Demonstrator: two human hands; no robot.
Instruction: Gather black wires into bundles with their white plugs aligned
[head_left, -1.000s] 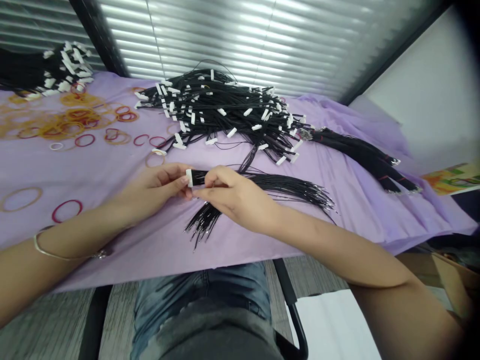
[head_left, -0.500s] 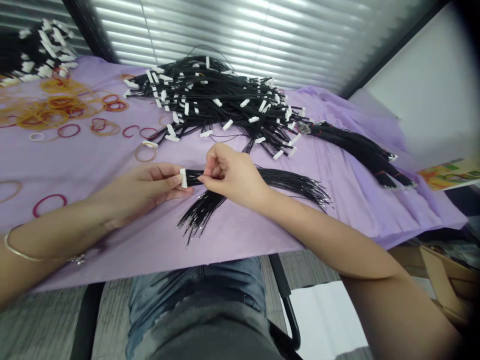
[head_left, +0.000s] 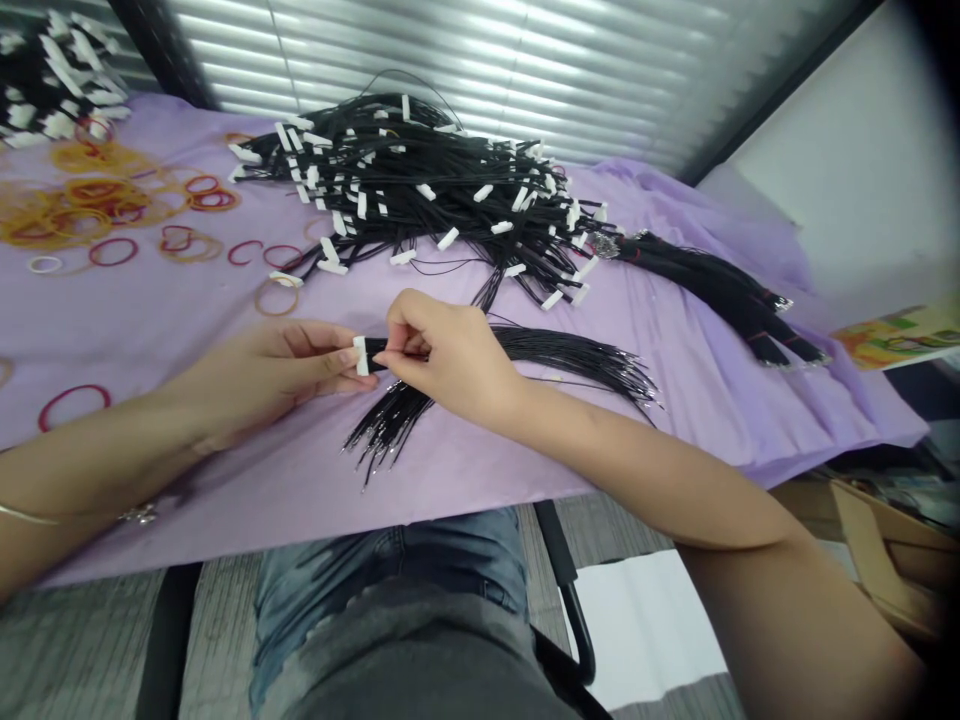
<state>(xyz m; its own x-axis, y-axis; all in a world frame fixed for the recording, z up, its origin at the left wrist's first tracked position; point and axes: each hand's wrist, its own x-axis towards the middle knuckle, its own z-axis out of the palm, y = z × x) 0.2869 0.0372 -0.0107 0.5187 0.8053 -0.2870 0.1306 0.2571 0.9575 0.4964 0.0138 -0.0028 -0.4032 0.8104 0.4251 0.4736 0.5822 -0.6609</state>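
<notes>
My left hand (head_left: 300,365) grips a white connector (head_left: 361,356) between thumb and fingers. Black wires (head_left: 376,353) run from that connector to the right, under my right hand (head_left: 442,355). The right thumb and index finger are pinched together on the wires close beside the connector; how many they hold is hidden. Beyond my right hand the wires fan out in a long bundle (head_left: 570,355) with bare metal tips. A second bundle of black wire ends (head_left: 390,420) spreads toward the front edge, below my right hand.
A large heap of black cables with white connectors (head_left: 420,185) lies at the back of the purple cloth (head_left: 262,500). Rubber bands (head_left: 97,205) are scattered at the left. Tied black cable bundles (head_left: 705,275) lie at the right. Another cable pile (head_left: 60,80) stands back left.
My right hand's pinched fingers have slid left along the wires, nearer the white connector. My left hand keeps its hold. The whole view has shifted slightly.
</notes>
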